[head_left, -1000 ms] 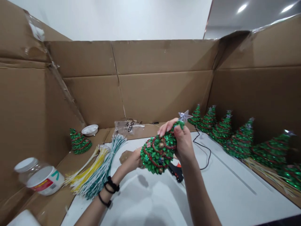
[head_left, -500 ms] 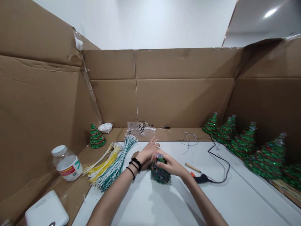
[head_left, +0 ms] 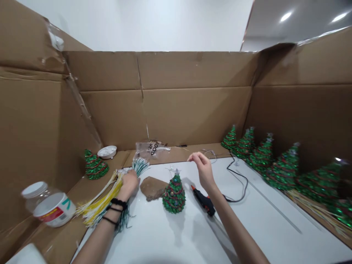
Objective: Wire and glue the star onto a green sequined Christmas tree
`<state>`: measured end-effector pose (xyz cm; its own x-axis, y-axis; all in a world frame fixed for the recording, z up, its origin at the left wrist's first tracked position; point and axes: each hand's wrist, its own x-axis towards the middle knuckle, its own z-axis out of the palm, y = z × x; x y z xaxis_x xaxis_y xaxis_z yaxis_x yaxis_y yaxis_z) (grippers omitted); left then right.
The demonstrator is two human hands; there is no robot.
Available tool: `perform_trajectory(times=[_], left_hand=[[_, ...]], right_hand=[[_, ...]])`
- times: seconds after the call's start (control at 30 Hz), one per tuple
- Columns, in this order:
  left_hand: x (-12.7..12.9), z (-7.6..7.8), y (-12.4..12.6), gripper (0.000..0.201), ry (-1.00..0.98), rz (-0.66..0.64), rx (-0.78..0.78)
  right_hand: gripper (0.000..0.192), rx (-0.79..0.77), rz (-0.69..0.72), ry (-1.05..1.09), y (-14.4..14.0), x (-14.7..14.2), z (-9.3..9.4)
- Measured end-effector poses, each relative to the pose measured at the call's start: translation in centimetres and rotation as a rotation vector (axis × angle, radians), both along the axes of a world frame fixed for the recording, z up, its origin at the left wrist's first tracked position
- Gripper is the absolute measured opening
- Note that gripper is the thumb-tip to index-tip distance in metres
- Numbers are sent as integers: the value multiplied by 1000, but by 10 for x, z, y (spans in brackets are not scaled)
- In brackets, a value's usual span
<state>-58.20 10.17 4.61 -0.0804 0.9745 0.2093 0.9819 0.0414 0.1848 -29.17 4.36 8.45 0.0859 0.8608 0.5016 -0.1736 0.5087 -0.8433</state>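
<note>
A small green Christmas tree ornament (head_left: 173, 196), wound with reddish garland and topped by a silvery star, stands upright between my hands. My left hand (head_left: 130, 183) is on a bundle of green and white stems (head_left: 140, 167), beside yellow stems (head_left: 106, 200); its fingers curl down and are mostly hidden. Raised above the white board, my right hand (head_left: 204, 169) has its fingers bent together, touching neither tree nor tool; anything tiny between them cannot be made out. Below it lies a black glue gun (head_left: 203, 201) with an orange tip. Left of the tree rests a brown flat piece (head_left: 152, 187) with a rough edge.
Several finished trees (head_left: 260, 150) line the right side, and one tree (head_left: 95, 165) stands at left. A white bowl (head_left: 107, 152), a plastic jar (head_left: 49, 205) and a clear bag (head_left: 148, 149) sit around the board (head_left: 247, 227). Cardboard walls (head_left: 192, 110) enclose it. A black cord runs at right.
My hands have come off the tree. The left moved to the stems; the right rose away. The tree stands free, the brown piece shows, and the glue gun lies at another angle. The view shifted.
</note>
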Motion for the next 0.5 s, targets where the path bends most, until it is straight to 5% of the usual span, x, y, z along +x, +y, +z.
perform_trajectory(times=[0.07,0.27,0.37,0.5], left_hand=[[-3,-6,-4,24,54,46,-46],[-6,-6,-2,38,105,64,-134],[-10,17,-3,35,-13,21,-100],[3,71,-20,38,-552,-67,102]], right_hand=[[35,8,-194,98,1,0,22],[45,229,-359,160,-15,4,73],[16,272,-371,130,-27,9,85],[26,194,-283,176,-31,10,93]])
